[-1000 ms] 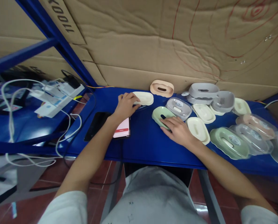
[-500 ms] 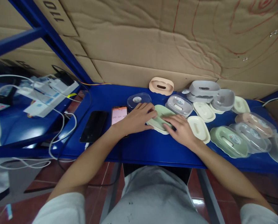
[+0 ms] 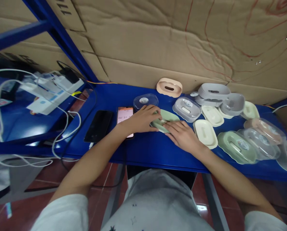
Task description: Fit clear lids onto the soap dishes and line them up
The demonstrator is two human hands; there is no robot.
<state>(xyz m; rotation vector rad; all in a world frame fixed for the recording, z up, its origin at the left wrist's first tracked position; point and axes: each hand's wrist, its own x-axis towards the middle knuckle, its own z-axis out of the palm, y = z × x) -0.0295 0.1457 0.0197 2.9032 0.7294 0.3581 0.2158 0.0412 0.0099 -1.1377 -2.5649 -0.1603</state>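
Note:
A pale green soap dish [image 3: 170, 116] lies low over the blue table between my hands, with a whitish rim or tray edge along its near side. My left hand [image 3: 147, 119] is curled round the dish's left end, thumb at the near edge. My right hand [image 3: 182, 134] presses its fingers on the near right side; its fingertips reach a light strip in the middle. Both hands cover parts of the dish. Just behind it sit a clear lid [image 3: 145, 100] with a round label and a grey lidded soap dish [image 3: 187, 109]. Right of my right hand is a cream tray [image 3: 205, 133].
A peach soap dish body [image 3: 169, 88] leans at the cardboard wall. Grey bodies [image 3: 214, 92] and cream trays [image 3: 212, 115] are grouped behind right. Lidded dishes, one green [image 3: 237, 147], line the right. A timer phone [image 3: 124, 113], black phone [image 3: 99, 125] and power strip [image 3: 54, 96] are left.
My right hand has slid from the top of the green soap dish toward its near edge, its fingers closer together. My left hand keeps its hold on the left end. The view has shifted slightly.

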